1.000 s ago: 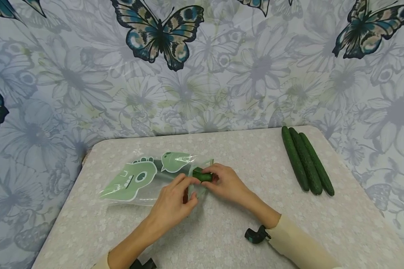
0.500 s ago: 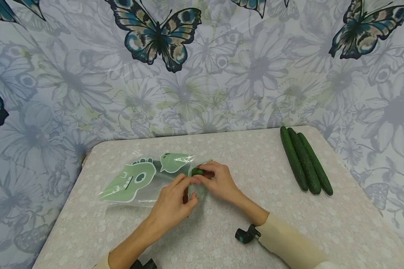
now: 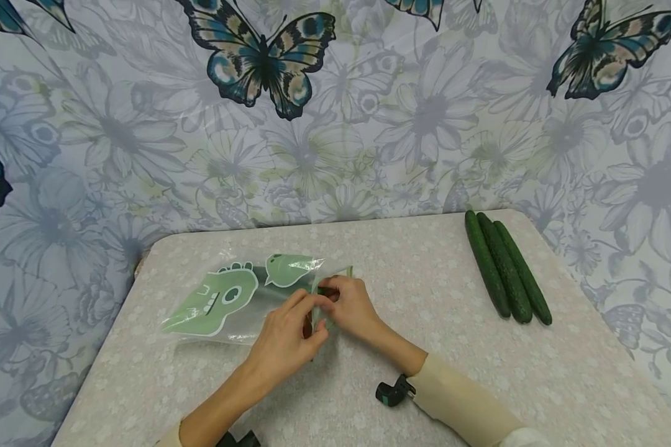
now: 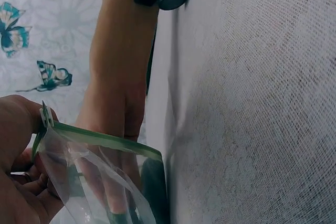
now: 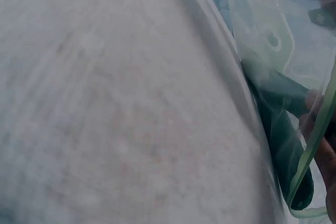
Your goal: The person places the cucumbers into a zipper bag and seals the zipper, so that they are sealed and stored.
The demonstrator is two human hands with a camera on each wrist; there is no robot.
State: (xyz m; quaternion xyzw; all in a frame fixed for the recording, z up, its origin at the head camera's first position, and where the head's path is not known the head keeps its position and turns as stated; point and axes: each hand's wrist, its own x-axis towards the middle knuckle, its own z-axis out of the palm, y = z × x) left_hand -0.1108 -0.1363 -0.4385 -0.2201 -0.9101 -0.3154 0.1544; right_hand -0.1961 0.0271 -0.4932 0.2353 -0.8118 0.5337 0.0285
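Observation:
A clear zip bag (image 3: 246, 316) with green cartoon print lies on its side, mouth to the right. My left hand (image 3: 287, 332) pinches the upper edge of its mouth; in the left wrist view the green zip strip (image 4: 113, 141) stands raised. My right hand (image 3: 349, 304) reaches into the mouth, gripping the end of a dark green cucumber (image 5: 286, 90), most of which is inside. Through the plastic in the right wrist view, another cucumber (image 5: 283, 150) lies along the bag's lower side. The right fingertips are partly hidden by the left hand in the head view.
Three cucumbers (image 3: 506, 267) lie side by side at the right back of the table (image 3: 402, 248). A butterfly-patterned cloth (image 3: 369, 124) hangs behind the table's far edge. Each wrist wears a black camera mount (image 3: 394, 392).
My right hand has moved left, pushing the cucumber deeper into the bag until its end is nearly out of sight. The left hand stays at the bag's edge.

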